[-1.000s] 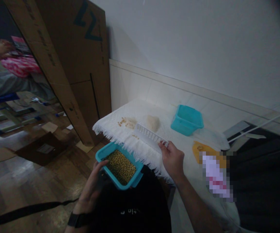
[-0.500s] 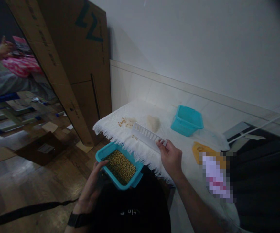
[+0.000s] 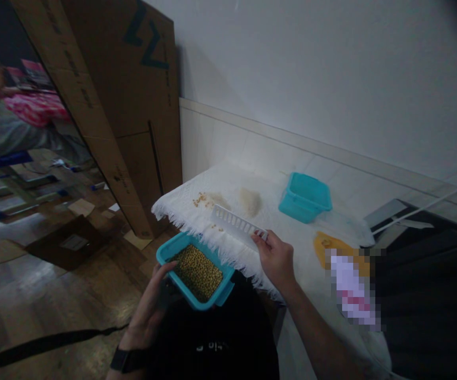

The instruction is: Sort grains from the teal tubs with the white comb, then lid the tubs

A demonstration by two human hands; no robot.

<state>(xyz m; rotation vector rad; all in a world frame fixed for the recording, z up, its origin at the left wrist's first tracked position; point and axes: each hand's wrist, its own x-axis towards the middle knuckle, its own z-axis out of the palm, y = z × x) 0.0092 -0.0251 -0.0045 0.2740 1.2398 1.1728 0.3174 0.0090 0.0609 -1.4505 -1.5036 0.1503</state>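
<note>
While in right grip, white rack.

Indoor workspace with cardboard box

I see a teal zigzag sign on the carton; its small print, the label on the box and the white letters on my shirt are unreadable.

Left grip curled, thumb uppermost; right grip pinched, forearm slanting in from lower right.
</note>
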